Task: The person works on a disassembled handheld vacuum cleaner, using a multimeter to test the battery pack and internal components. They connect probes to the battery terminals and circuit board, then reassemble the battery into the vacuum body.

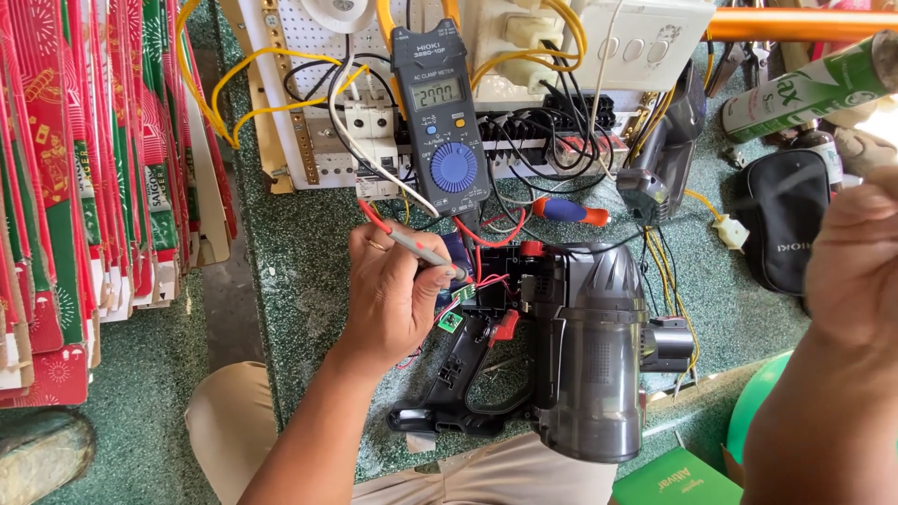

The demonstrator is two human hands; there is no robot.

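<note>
Item: grey and black plastic handheld vacuum body [589,355], casing opened, lying on its side on the green speckled stone desk [309,252] at centre frame, its black loop handle [468,383] toward the wearer; small green circuit boards [451,321] and thin red wires [486,281] exposed in the opened section. Left hand [393,299]: fingers closed in a pen-style pinch on a slim grey test probe with red lead [426,252], tip down among the exposed wiring just beside the boards. Right hand [856,271]: raised at the right edge, close to the camera and blurred; whether it grips anything cannot be told. Associated: dark blue clamp meter with round blue dial and lit display [440,112], propped against a white perforated panel carrying breakers and yellow and black wiring [374,122]; red and black leads run from it toward the vacuum. Nearby: screwdriver with blue and red handle [566,211] on the desk just beyond the vacuum; a second grey vacuum part [655,168]; black zip pouch [781,224]; green and white cylindrical can [809,89]; stacked red and green printed cartons [94,187] at left. Handling note: probing here likely goes best with the tip held steady on one contact only, kept clear of neighbouring bare wires, and the vacuum body left unmoved while the display is read.
</note>
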